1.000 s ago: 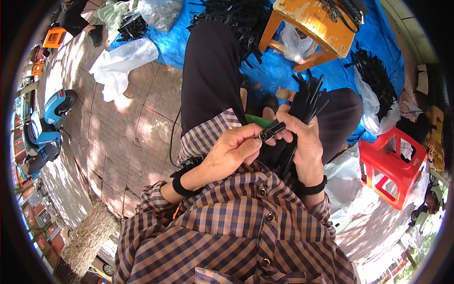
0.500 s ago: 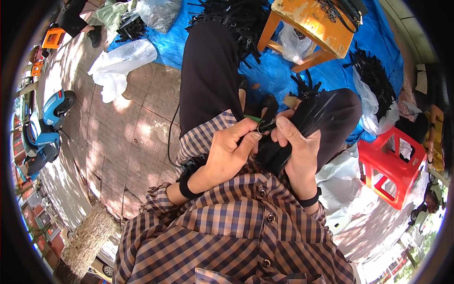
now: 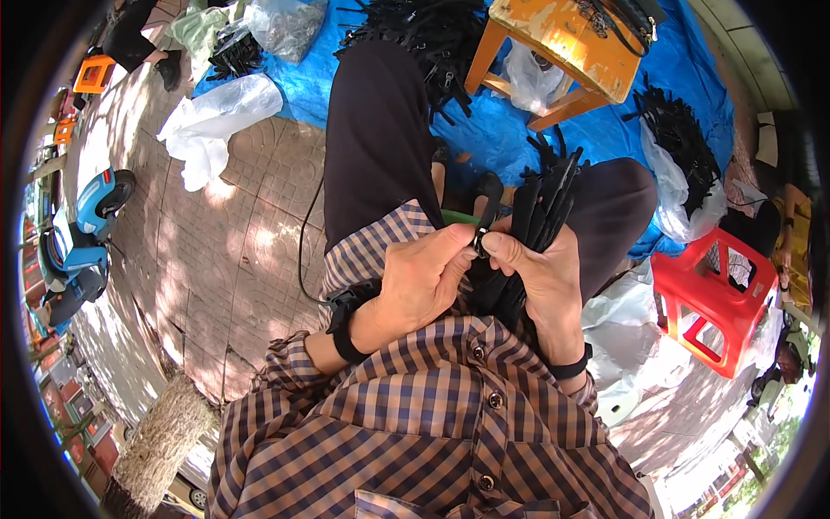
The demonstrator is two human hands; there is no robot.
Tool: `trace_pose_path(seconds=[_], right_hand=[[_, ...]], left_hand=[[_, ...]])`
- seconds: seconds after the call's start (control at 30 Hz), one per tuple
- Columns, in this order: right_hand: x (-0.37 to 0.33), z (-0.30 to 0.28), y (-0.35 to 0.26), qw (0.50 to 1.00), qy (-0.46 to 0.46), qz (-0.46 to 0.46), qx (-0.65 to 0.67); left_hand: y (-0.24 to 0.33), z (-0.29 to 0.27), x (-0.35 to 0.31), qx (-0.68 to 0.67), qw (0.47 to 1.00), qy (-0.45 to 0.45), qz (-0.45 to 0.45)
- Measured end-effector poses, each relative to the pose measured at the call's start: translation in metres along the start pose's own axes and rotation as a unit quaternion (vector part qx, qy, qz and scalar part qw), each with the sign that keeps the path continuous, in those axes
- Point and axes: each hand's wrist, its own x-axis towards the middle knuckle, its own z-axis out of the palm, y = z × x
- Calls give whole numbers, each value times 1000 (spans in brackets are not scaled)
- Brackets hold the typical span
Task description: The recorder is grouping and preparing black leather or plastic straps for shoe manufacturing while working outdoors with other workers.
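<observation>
My left hand (image 3: 419, 272) is closed in a pinch over my lap, thumb against forefinger, on a small dark strap end with a shiny metal fitting (image 3: 480, 240). A narrow green strip (image 3: 458, 217) shows just past its fingertips; whether it is part of the held piece I cannot tell. My right hand (image 3: 549, 277) meets it, thumb and finger at the same fitting. Along its palm that hand also keeps a bundle of black straps (image 3: 543, 208), which fans upward over my right thigh and runs down below the hand. Fingers hide much of the fitting.
A blue tarp (image 3: 497, 143) bears a heap of black straps (image 3: 419, 43) and a worn orange wooden stool (image 3: 562, 52). More black straps (image 3: 674, 130) lie in a plastic bag at right. A red stool (image 3: 718, 298) stands nearby; a person in yellow sits beyond. A cable (image 3: 307, 242) hangs left.
The strap bundle has swung up and fanned out above my right hand. My right thumb has moved left, so both hands' fingertips now meet at the metal fitting.
</observation>
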Motion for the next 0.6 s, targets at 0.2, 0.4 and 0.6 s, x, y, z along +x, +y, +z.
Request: trace_pose_path(seconds=[0.2, 0.4, 0.6], right_hand=[[-1, -2, 5, 1000, 7, -13, -20], [-2, -4, 7, 999, -29, -19, -14], [-2, -4, 6, 999, -36, -12, -21]], left_hand=[[9, -12, 13, -43, 995, -81, -30], [5, -12, 13, -15, 999, -46, -1], [3, -9, 5, -26, 999, -19, -44]])
